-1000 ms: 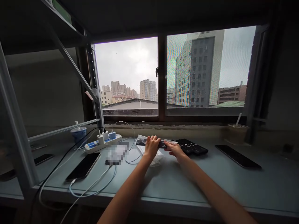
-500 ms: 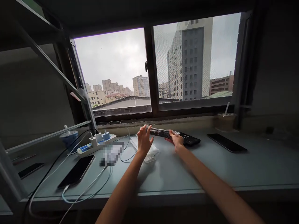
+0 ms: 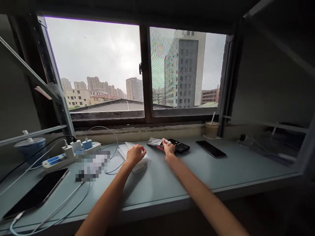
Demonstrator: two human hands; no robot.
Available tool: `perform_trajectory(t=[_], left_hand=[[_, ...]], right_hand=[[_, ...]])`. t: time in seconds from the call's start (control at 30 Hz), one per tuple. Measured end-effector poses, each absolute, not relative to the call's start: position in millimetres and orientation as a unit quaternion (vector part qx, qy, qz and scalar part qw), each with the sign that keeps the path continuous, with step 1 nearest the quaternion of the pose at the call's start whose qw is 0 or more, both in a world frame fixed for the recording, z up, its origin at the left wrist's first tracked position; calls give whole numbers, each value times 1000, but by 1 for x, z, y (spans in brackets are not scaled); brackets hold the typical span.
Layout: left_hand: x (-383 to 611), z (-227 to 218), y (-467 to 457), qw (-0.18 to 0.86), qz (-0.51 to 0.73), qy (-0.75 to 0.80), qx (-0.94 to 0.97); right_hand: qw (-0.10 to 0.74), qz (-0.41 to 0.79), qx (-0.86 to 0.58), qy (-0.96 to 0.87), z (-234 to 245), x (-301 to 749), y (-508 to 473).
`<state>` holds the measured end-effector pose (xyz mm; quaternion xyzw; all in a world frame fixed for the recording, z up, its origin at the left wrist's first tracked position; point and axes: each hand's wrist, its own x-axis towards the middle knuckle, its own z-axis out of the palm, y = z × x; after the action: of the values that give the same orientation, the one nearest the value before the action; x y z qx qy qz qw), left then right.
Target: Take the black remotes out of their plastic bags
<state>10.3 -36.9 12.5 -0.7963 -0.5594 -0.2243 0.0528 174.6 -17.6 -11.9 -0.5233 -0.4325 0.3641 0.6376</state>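
Note:
My right hand [image 3: 169,148] grips a black remote control [image 3: 181,146] with many small buttons, held low over the back of the desk. A crinkled whitish sheet [image 3: 155,141] lies along its left part and under my fingers; whether it is paper or film I cannot tell. Something red shows just below that hand. My left hand [image 3: 135,154] is apart from the remote, its fingers curled in over some thin white sheets or bags [image 3: 142,166] on the desk. What those fingers hold, if anything, is hidden.
On the left are a power strip [image 3: 59,160] with chargers, a phone [image 3: 36,191] on a cable, a blurred-out object [image 3: 94,166] and a blue cup [image 3: 31,149]. On the right stand a drink cup with a straw [image 3: 212,129] and a dark phone [image 3: 211,148]. A window is behind.
My left hand has gone from spread fingers by the remote's far end to curled fingers, lower and apart from it. The whitish sheet looks more bunched. The view has turned right.

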Motion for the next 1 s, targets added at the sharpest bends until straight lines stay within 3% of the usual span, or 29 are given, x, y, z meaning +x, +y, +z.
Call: perform_trajectory(t=[0.17,0.4,0.73,1.0], left_hand=[[13,10,-39,35,-218,-563,-796],[18,8,-39,42,-233,-547,-803],[19,4,-38,37,-204,-554,-806],[16,-5,-35,4,-173,-553,-815]], right_hand=[[677,385,-513,-360,-7,166,-30],[660,370,-540,-369,-5,164,-36],[532,195,-661,-492,-16,175,-38],[437,100,-669,-593,-13,170,-48]])
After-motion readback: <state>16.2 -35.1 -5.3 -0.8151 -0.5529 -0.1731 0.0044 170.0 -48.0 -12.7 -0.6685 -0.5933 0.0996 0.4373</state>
